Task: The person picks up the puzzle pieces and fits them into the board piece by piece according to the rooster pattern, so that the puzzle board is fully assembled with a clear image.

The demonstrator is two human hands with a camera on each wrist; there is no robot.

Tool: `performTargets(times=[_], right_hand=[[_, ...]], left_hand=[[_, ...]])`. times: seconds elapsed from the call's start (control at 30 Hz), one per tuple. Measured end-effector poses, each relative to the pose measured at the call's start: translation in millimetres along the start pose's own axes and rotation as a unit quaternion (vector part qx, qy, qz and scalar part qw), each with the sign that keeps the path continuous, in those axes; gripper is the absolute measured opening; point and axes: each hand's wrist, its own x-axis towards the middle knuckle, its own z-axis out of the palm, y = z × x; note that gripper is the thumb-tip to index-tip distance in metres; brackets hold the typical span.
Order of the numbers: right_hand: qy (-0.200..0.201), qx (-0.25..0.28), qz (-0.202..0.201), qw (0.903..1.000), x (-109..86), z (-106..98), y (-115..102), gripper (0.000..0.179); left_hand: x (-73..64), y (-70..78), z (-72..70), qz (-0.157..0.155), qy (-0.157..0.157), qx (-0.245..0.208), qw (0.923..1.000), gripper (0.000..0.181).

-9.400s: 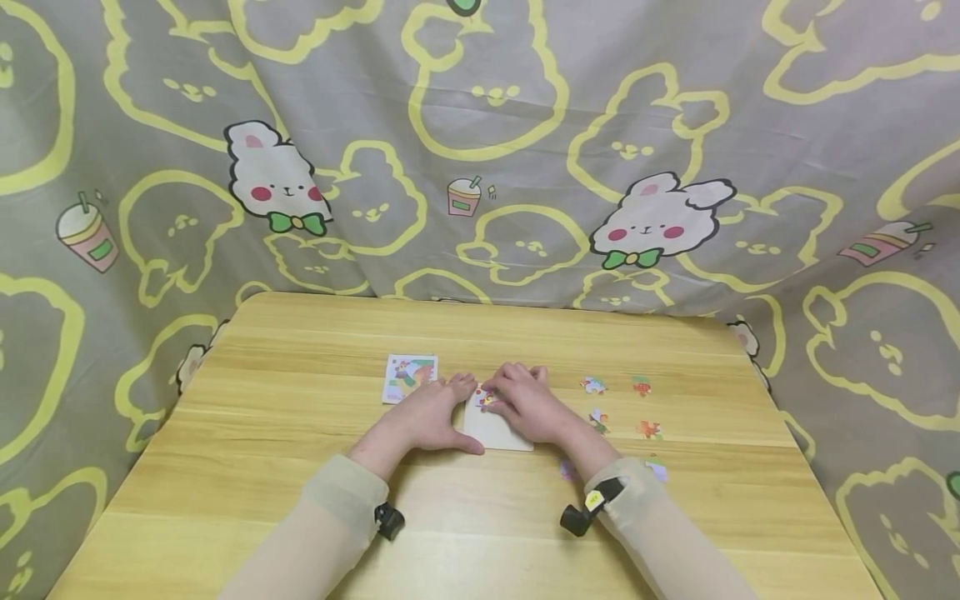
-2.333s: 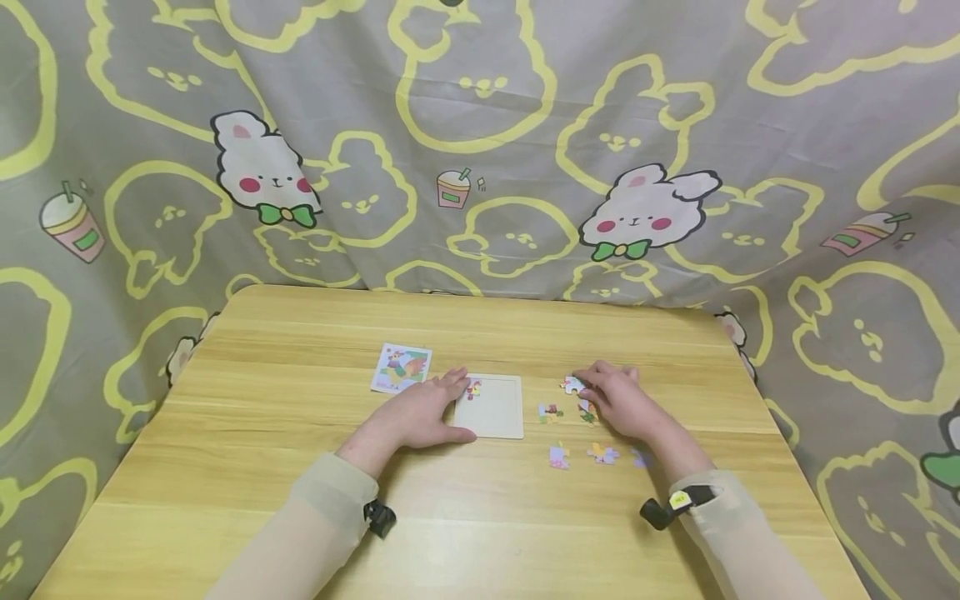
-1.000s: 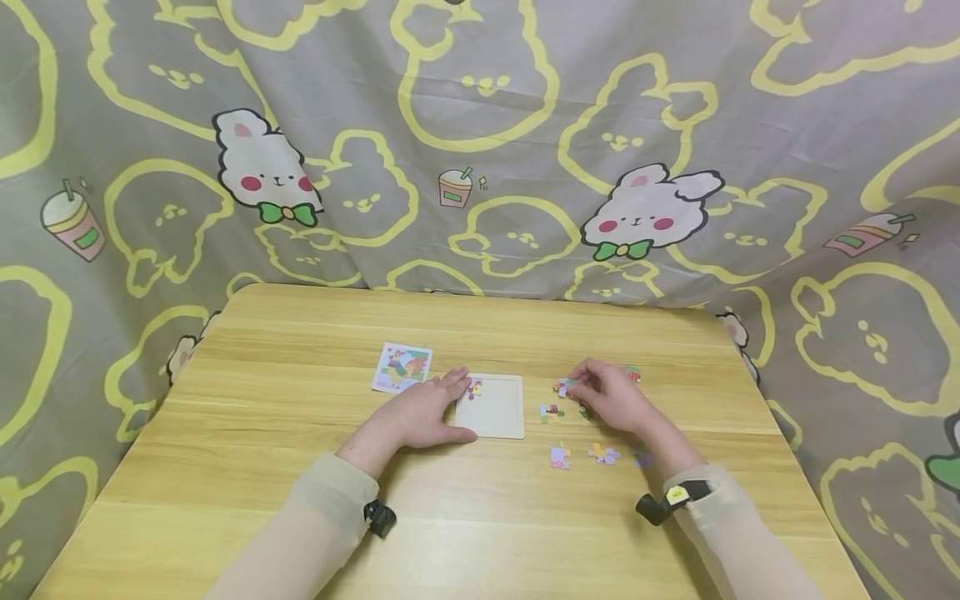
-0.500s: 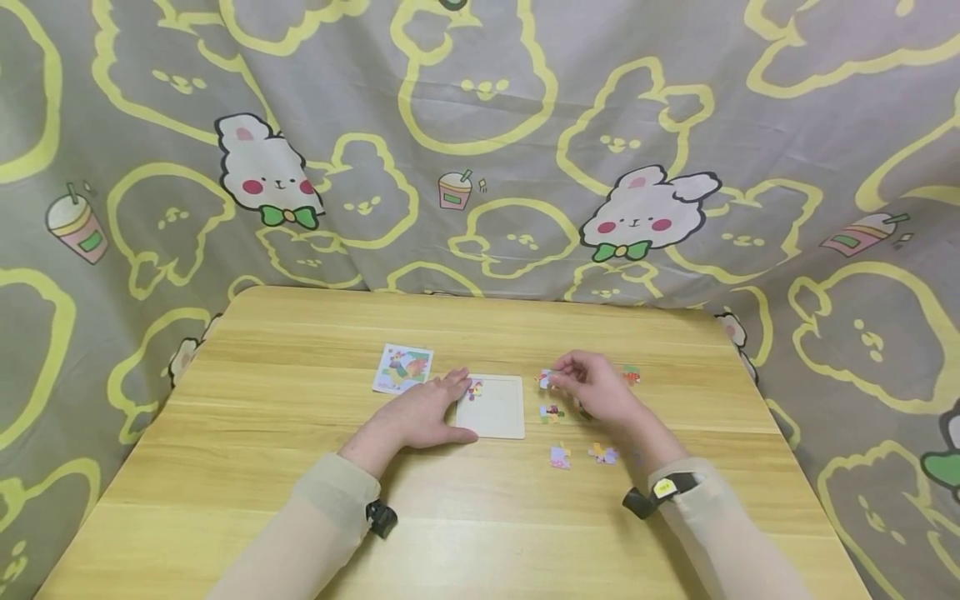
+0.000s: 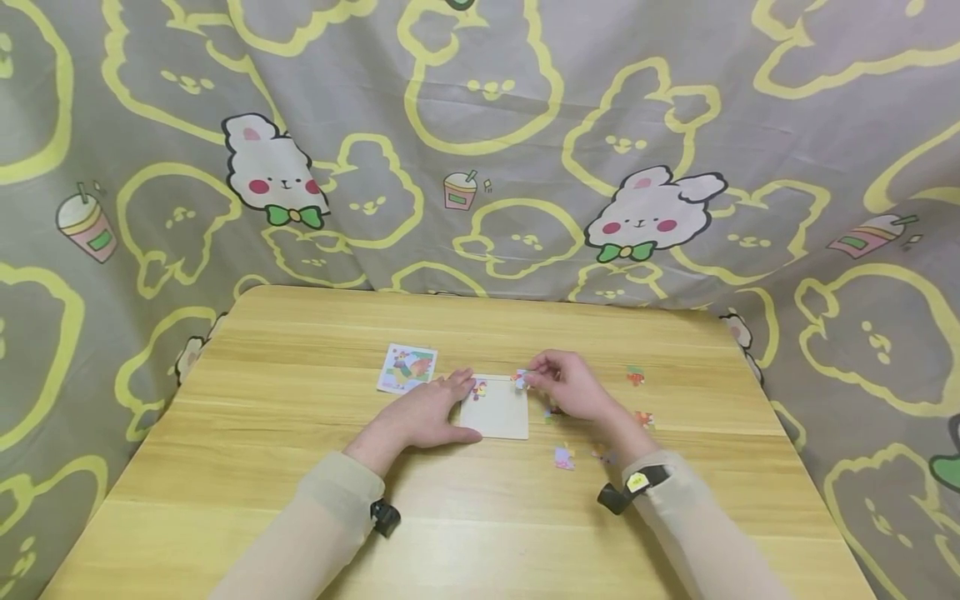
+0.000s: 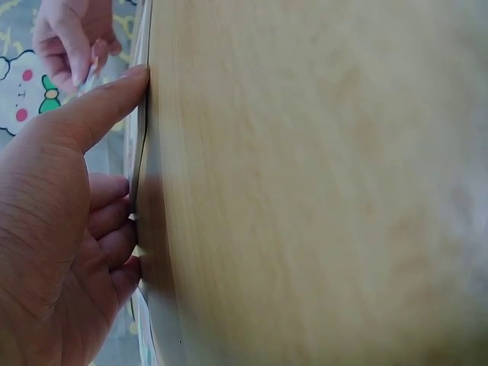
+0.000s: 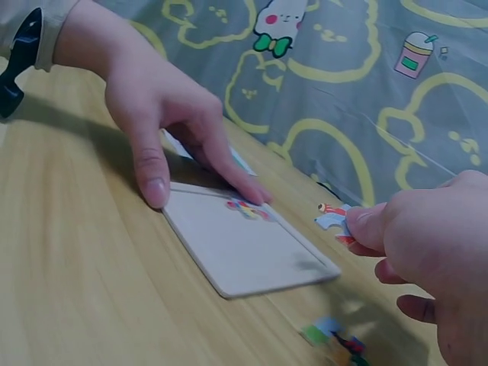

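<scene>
A shallow white puzzle tray (image 5: 495, 414) lies flat on the table. My left hand (image 5: 416, 414) rests along its left side, thumb at the near corner and fingertips at the far one. One colourful jigsaw piece (image 5: 480, 389) sits in the tray's far left corner, near those fingertips. Between thumb and fingers my right hand (image 5: 572, 386) pinches another jigsaw piece (image 7: 332, 221), blue and white with red parts. That piece is raised over the tray's far right corner. In the left wrist view, my left thumb (image 6: 107, 107) lies against the tray's edge.
A square picture card (image 5: 407, 368) showing a bird lies left of the tray. Several loose pieces lie to the right, among them a lilac piece (image 5: 564, 457), a red-green piece (image 5: 635, 376) and an orange piece (image 5: 644, 419). A patterned curtain (image 5: 360, 275) hangs behind the table.
My right hand has taken a piece from the right-hand group and carried it left to the tray's far right corner. My left hand stays at the tray's left side.
</scene>
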Motion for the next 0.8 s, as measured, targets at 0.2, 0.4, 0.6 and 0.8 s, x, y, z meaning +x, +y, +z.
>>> performTargets(times=[0.2, 0.4, 0.6, 0.8], right_hand=[[-0.007, -0.002, -0.007, 1.0000, 9.2, 15, 0, 0.008], [-0.015, -0.024, -0.017, 0.9995, 16.7, 29, -2, 0.008], [-0.016, -0.054, -0.022, 0.9982, 20.6, 40, -3, 0.010], [-0.011, -0.079, -0.018, 0.9966, 23.5, 45, -6, 0.010]], left_hand=[[1.0, -0.8, 0.5, 0.000, 0.000, -0.002, 1.0000, 0.102], [1.1, -1.9, 0.8, 0.001, 0.001, -0.002, 1.0000, 0.101], [0.7, -2.6, 1.3, 0.003, 0.003, 0.000, 1.0000, 0.101], [-0.1, -2.1, 1.0, 0.000, 0.003, -0.002, 1.0000, 0.101]])
